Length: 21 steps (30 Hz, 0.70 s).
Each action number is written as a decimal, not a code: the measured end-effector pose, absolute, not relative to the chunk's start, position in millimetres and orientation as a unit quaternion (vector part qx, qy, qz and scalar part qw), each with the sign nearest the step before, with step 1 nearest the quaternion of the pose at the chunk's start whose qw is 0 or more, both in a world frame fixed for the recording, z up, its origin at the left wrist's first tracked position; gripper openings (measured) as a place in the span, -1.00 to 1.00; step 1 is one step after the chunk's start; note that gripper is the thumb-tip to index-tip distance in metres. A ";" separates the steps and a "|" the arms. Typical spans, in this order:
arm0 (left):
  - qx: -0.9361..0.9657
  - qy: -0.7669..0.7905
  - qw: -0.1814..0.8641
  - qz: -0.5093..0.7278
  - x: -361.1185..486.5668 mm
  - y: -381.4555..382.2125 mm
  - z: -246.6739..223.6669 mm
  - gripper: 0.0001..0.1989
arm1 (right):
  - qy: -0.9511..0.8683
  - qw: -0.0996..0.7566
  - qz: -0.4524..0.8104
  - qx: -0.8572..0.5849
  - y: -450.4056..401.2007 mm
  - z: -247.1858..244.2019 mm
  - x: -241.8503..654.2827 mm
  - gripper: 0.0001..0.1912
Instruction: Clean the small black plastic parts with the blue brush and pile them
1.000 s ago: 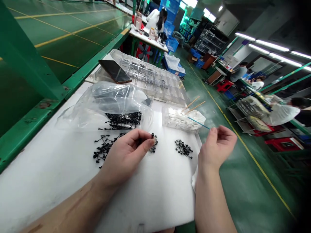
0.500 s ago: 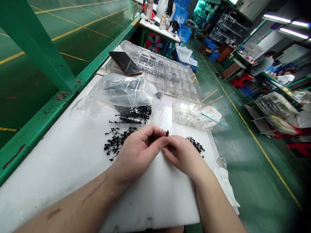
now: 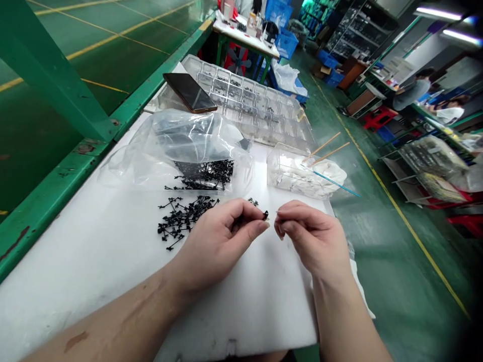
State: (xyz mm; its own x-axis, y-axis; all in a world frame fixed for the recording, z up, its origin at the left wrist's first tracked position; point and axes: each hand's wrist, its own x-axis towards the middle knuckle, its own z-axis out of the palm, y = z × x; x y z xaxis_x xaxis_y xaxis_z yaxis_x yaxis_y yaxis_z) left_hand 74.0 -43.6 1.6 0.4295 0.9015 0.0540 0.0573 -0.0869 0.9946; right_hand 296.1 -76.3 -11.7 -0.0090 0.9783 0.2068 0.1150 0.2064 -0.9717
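Between the thumb and forefinger of my left hand [image 3: 222, 239] a small black plastic part [image 3: 265, 215] is pinched, its end poking out at the fingertips. My right hand [image 3: 317, 236] is just to the right, a short gap away, its fingertips closed together; whether they hold anything is too small to tell. Left of my left hand lies a loose pile of thin black parts with knobbed ends [image 3: 183, 218]. Behind it, a clear plastic bag [image 3: 181, 133] holds more of them. A few small black pieces [image 3: 253, 202] show just beyond my left fingers.
A clear box [image 3: 287, 171] with white material and several sticks stands at the right. Farther back, a phone [image 3: 190, 93] rests on a compartmented clear tray [image 3: 249, 108]. A green metal beam [image 3: 64, 201] runs along the table's left side. People sit at benches far right.
My right hand has drawn away to the right from my left hand, opening a gap. The left hand keeps its pinch on the black part. The view has shifted slightly.
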 end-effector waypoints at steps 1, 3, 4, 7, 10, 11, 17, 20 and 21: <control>0.639 0.378 0.554 0.376 74.5 -43.7 1.7 -0.86 | -0.561 0.536 0.437 -0.454 -77.4 -11.1 296.7 -0.90; 0.648 0.375 0.547 0.374 75.4 -43.8 1.5 -0.88 | -0.532 0.560 0.476 -0.421 -79.5 -9.2 297.2 -0.91; 0.652 0.373 0.545 0.372 75.8 -43.9 1.3 -0.88 | -0.521 0.565 0.493 -0.408 -80.3 -8.0 297.0 -0.90; 0.666 0.365 0.540 0.364 76.6 -44.2 0.4 -0.89 | -0.497 0.570 0.529 -0.387 -81.8 -4.6 294.9 -0.86; 0.674 0.359 0.536 0.362 76.9 -44.8 0.0 -0.89 | -0.486 0.573 0.538 -0.383 -82.6 -2.9 293.1 -0.81; 0.675 0.359 0.534 0.361 76.9 -45.0 0.1 -0.89 | -0.486 0.573 0.537 -0.383 -82.8 -2.9 293.1 -0.81; 0.688 0.356 0.526 0.353 76.5 -45.8 1.4 -0.90 | -0.501 0.574 0.518 -0.390 -83.7 -4.2 293.9 -0.92; 0.690 0.348 0.525 0.356 76.9 -45.7 1.7 -0.90 | -0.498 0.581 0.506 -0.399 -84.1 -4.1 291.0 -0.94; 0.692 0.346 0.524 0.358 77.1 -45.7 1.6 -0.89 | -0.495 0.584 0.502 -0.403 -84.3 -4.2 289.7 -0.95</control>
State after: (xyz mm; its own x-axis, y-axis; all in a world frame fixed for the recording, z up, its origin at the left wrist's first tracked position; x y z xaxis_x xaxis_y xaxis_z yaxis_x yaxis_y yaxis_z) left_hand 77.1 -45.7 1.6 0.5049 0.8529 0.1324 0.1038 -0.2123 0.9717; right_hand 289.7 -84.3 -4.2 0.0060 0.9850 0.1727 -0.1876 0.1707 -0.9673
